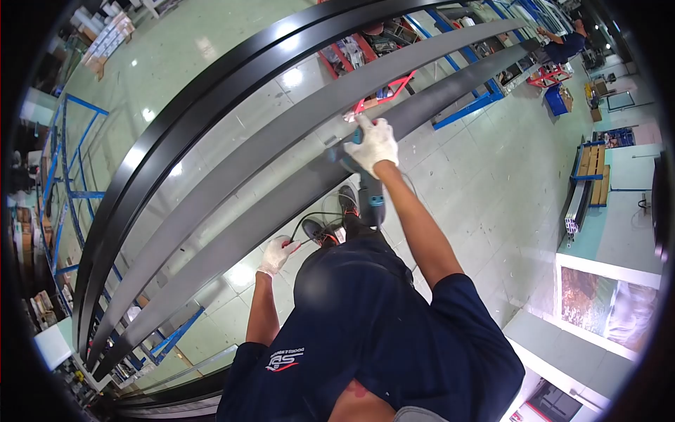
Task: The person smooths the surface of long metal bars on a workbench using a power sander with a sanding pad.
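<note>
Okay, right hand is gripping a power tool over the nearest grey bar, mid-frame; left hand seems to pinch the cable. Looks mid-job, but can't tell how much is done or left.

The tiled floor gleams with reflections; a blue rack stands at nine o'clock, blue bin two, pallet three, bright window four.

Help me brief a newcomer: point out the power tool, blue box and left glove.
Power tool [375, 200]: head view, teal part of its body.
Blue box [555, 103]: head view, visible side.
Left glove [274, 254]: head view, its middle.
</note>
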Action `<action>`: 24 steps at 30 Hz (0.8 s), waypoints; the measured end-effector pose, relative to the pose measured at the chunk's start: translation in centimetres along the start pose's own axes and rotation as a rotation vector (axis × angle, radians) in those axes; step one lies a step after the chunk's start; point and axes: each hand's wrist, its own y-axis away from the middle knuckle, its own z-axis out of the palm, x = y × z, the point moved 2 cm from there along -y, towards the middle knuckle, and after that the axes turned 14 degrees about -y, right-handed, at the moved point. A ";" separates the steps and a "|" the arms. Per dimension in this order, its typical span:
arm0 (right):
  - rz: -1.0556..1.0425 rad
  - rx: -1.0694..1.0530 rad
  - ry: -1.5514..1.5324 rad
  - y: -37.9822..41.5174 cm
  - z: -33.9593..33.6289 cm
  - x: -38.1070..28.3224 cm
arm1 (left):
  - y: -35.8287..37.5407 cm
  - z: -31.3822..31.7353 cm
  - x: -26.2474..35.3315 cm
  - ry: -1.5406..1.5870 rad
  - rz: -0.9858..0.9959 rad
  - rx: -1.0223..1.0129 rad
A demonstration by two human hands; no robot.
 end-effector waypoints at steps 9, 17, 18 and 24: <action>-0.268 -0.216 -0.103 6.1 7.2 -9.7 | 4.4 7.3 0.3 -0.052 -0.090 0.069; -0.318 -0.339 -0.207 7.9 10.4 -12.1 | 6.5 5.3 -1.7 0.083 -0.215 0.205; -0.312 -0.329 -0.219 7.8 10.3 -11.8 | 6.6 4.9 -1.5 0.090 -0.234 0.232; -0.216 -0.143 -0.394 6.6 10.1 -8.8 | 6.4 3.8 0.5 0.098 -0.215 0.256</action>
